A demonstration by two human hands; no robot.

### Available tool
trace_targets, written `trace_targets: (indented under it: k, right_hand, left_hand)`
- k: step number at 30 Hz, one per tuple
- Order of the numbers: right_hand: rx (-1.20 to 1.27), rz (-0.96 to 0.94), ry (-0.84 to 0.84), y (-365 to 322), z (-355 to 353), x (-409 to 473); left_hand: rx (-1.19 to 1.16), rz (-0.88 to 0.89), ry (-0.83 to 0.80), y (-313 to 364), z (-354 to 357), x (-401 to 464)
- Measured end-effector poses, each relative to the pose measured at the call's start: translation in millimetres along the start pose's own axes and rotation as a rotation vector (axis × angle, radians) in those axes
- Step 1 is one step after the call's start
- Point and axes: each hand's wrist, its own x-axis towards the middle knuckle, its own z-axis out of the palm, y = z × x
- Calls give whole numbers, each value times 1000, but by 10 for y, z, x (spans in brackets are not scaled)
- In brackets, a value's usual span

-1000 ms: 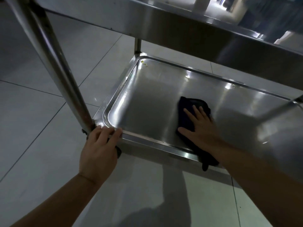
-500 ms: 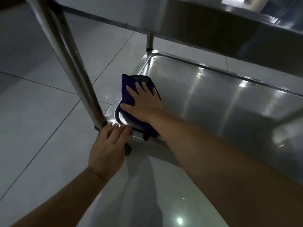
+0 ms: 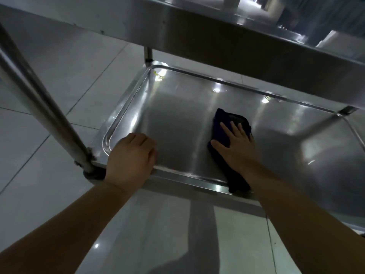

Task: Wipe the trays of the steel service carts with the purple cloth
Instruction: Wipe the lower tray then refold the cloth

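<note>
- Two bare forearms reach down over the pale tiled floor (image 3: pixel 49 80).
- Left hand (image 3: pixel 131 160) — fingers curled over the near rim of the bottom tray (image 3: pixel 177 125), beside the cart's steel leg (image 3: pixel 39 99).
- Right hand (image 3: pixel 236 147) lies flat, fingers slightly spread, pressing the purple cloth (image 3: pixel 230 123) onto the tray's middle; its tail drapes over the near rim.
- Upper shelf (image 3: pixel 217 36) overhangs beyond.

purple cloth (image 3: pixel 230 123) mostly hidden under right hand (image 3: pixel 236 147), near end runs under the wrist; left hand (image 3: pixel 131 157) fingertips curl over the lower tray (image 3: pixel 177 123) rim, out of sight; tray's right end cut off by the frame edge; upper tray (image 3: pixel 197 32) only partly in frame, top blurred; caster (image 3: pixel 92 174) by the post (image 3: pixel 39 107) too dark to read
</note>
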Motion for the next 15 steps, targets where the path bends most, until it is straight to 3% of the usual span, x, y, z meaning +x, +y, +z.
trace_targets:
  k: [6,15]
  right_hand:
    - [-14,59,-27,-112,-8,47]
    - [15,-364,-107,-1707,187,850]
  left_hand:
    - [36,-38,-28,28,64,-60]
    - [-102,-24,-48,-64,85,-222]
